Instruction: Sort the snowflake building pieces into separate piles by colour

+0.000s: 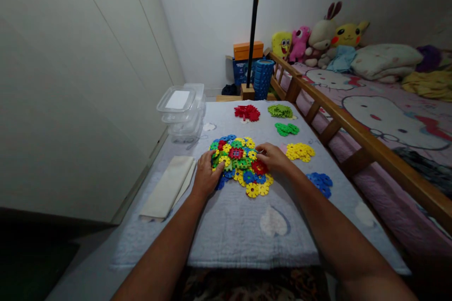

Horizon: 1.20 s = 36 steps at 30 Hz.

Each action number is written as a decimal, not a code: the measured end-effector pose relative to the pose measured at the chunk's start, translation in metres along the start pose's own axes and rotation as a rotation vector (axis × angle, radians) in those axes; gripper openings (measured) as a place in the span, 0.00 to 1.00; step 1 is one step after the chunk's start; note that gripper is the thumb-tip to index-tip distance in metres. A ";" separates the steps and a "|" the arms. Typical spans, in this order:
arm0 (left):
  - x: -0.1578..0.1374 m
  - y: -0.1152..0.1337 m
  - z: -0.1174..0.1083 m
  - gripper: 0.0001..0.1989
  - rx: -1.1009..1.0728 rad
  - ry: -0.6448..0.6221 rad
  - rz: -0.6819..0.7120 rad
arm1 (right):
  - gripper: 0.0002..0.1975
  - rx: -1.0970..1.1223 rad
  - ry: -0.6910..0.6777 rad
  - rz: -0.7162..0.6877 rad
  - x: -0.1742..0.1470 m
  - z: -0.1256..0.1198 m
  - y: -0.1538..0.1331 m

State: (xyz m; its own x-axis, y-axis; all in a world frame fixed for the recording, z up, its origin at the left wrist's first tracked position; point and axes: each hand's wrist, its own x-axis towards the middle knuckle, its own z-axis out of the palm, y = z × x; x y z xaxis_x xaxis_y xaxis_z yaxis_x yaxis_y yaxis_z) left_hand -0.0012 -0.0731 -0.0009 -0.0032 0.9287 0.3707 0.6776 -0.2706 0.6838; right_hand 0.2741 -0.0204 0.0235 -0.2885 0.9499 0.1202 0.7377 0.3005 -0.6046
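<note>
A mixed pile of snowflake-shaped plastic interlocking discs (pixel 243 162), in red, yellow, green and blue, lies mid-table. My left hand (pixel 207 176) rests against the pile's left edge, its thumb and fingers apart and touching the discs. At the opposite edge, my right hand (pixel 271 157) bends its fingers over the discs near a red one (pixel 259 167). Its fingertips are partly lost among the pieces. Sorted heaps lie beyond and to the right: red discs (pixel 247 113), light green discs (pixel 280 111), green discs (pixel 286 129), yellow discs (pixel 300 151) and blue discs (pixel 320 184).
Stacked clear plastic containers (pixel 180 115) stand at the table's back left. A folded cream cloth (pixel 168 188) lies left of my left hand. A wooden bed rail (pixel 328 113) runs along the right side, and a black pole (pixel 253 33) rises behind the table.
</note>
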 end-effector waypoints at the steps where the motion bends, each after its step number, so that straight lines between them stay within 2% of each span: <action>1: 0.000 0.000 0.000 0.22 -0.001 0.000 -0.001 | 0.10 -0.031 0.009 -0.032 0.000 0.006 -0.001; 5: -0.001 0.001 -0.001 0.22 -0.001 -0.005 -0.007 | 0.11 -0.042 0.048 -0.095 0.001 0.017 0.003; 9: 0.000 0.000 -0.001 0.22 0.005 -0.013 -0.007 | 0.11 0.098 0.128 -0.024 -0.001 0.019 0.008; 12: 0.000 0.000 0.000 0.22 0.013 -0.011 -0.006 | 0.06 0.189 0.180 0.029 -0.003 0.018 0.006; 14: 0.000 -0.001 0.000 0.22 0.016 -0.006 -0.001 | 0.04 0.249 0.174 0.065 -0.004 0.013 0.005; 17: 0.000 -0.002 0.001 0.22 0.006 0.002 0.004 | 0.06 0.290 0.197 0.096 -0.006 -0.007 0.011; 22: 0.000 -0.003 0.001 0.22 0.008 0.003 0.004 | 0.08 0.177 0.394 0.210 -0.017 -0.056 0.042; 25: 0.000 -0.003 0.001 0.22 0.025 0.001 0.012 | 0.09 0.095 0.493 0.299 -0.023 -0.071 0.058; 31: 0.000 -0.003 0.001 0.22 0.030 0.004 0.016 | 0.03 -0.081 0.450 0.374 -0.021 -0.063 0.067; 36: 0.001 -0.003 0.001 0.22 0.032 -0.005 0.012 | 0.07 -0.355 0.474 0.422 -0.021 -0.054 0.069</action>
State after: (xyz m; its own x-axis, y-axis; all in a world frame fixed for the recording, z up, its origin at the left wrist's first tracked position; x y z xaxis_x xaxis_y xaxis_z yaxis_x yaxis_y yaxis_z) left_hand -0.0024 -0.0716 -0.0032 0.0086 0.9269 0.3751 0.7008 -0.2732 0.6590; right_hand 0.3633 -0.0147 0.0219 0.3005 0.9019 0.3102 0.9046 -0.1664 -0.3925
